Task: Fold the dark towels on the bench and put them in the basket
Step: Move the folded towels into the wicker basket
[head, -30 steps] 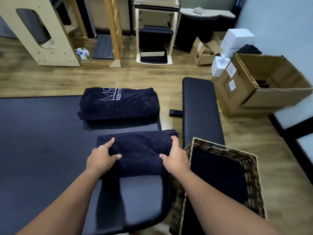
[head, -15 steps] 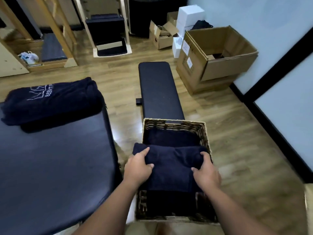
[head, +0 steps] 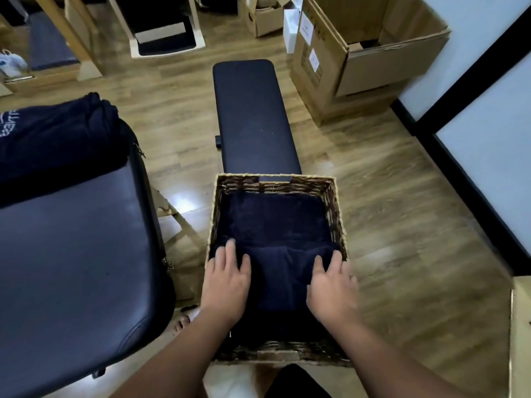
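Now folded dark towel point(head: 280, 271) bulges in basket point(head: 275, 183), hands pressing flat.

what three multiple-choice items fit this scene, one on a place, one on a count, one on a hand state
1. Where is the folded dark towel that both hands touch?
A. inside the woven wicker basket
B. on the wood floor
C. in a cardboard box

2. How many dark towels lie on the wide padded black bench?
A. none
B. one
C. three

3. How do the left hand and right hand lie?
A. fists, off the towel
B. fingers extended, resting on the towel
C. gripping the basket rim

Answers: 1 A, the basket walls surround the towel; 2 B, a single dark towel with white lettering lies on it; 3 B, both hands lie flat on the cloth.
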Motion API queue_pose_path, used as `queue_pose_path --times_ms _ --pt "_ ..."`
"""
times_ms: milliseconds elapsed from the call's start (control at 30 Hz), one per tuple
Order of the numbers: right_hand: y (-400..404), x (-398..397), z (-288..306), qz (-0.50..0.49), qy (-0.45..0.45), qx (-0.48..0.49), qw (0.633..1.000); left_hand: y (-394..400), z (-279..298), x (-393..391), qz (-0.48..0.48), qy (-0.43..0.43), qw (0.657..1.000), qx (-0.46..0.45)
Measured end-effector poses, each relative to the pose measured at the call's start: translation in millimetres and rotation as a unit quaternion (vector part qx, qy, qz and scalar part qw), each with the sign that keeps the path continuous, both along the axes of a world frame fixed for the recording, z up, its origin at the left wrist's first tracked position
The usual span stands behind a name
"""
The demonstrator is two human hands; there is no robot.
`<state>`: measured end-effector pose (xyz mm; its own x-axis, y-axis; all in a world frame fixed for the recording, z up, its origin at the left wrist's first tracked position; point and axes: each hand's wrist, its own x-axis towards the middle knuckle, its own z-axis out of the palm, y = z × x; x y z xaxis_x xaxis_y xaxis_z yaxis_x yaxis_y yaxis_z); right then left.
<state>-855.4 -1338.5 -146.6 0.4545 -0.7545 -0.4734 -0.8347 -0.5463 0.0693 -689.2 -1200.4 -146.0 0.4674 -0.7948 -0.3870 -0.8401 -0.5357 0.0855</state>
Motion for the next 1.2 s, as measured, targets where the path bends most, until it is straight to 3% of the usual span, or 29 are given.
queue_pose_path --times_ms 67,133,333,567,700,800,900,1033,1200 --pt "1 2 -8 -0.043 -0.001 0.065 0.997 -2 -2 -8 0.005 0.011 0.999 0.049" --pt "-7 11 -20 -0.106 -0.013 0.13 0.986 -9 -10 -6 0.051 0.078 0.991 0.095" --pt "-34 23 -66 -0.174 -0.026 0.219 0.96 -27 -60 10 0.097 0.172 0.969 0.149" --pt "-32 26 -75 -0.185 -0.008 0.225 0.957 -23 -62 13 0.135 0.254 0.95 0.12" --pt "-26 44 -39 -0.162 0.07 0.19 0.966 -20 -22 40 0.198 0.3 0.933 0.011" --pt "-19 83 5 -0.063 0.014 0.147 0.987 -5 16 73 0.249 0.279 0.925 -0.071" --pt "-4 138 39 0.035 -0.102 0.15 0.983 15 47 115 0.277 0.234 0.924 -0.12" --pt "22 228 78 0.038 -0.23 0.189 0.954 58 80 185 0.328 0.159 0.911 -0.193" --pt "57 348 106 0.073 -0.293 0.2 0.932 125 104 303 0.393 0.063 0.88 -0.258"
